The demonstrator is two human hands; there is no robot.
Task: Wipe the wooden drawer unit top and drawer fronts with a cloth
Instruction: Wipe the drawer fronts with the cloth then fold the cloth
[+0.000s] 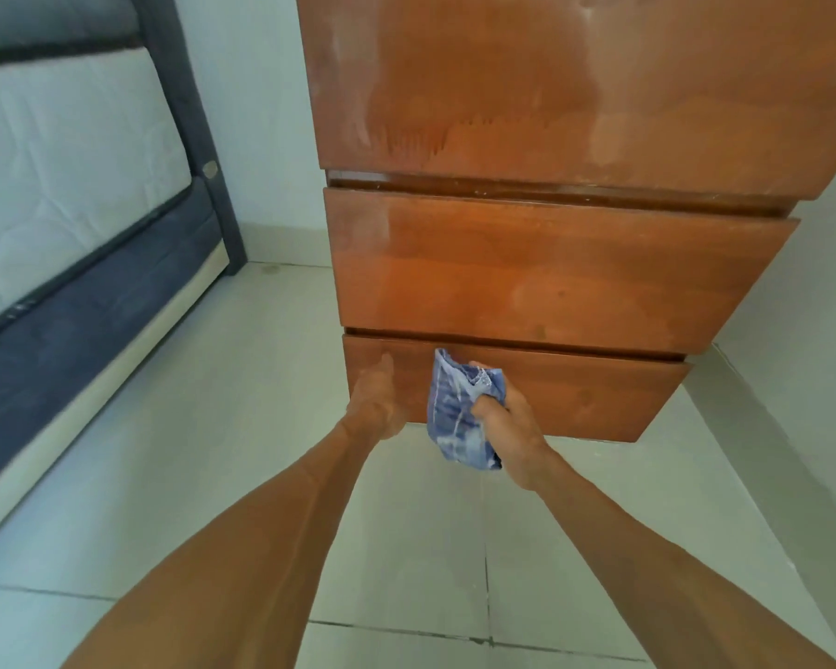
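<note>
My right hand is clamped on the bunched blue cloth, fingers curled tight around it, the cloth pressed against the lower drawer front of the wooden drawer unit. My left hand rests just beside the cloth at the drawer's left end, fingers together against the wood; I cannot tell whether they hook under its bottom edge. Above my fingers sit the upper drawer front and the dusty, streaked top, with dark gaps between them. Left of my left hand, well apart, a mattress on a dark bed frame lines the tiled floor. Right of my right hand the drawer front runs clear to its corner, near a pale wall. Open floor lies below both wrists.
</note>
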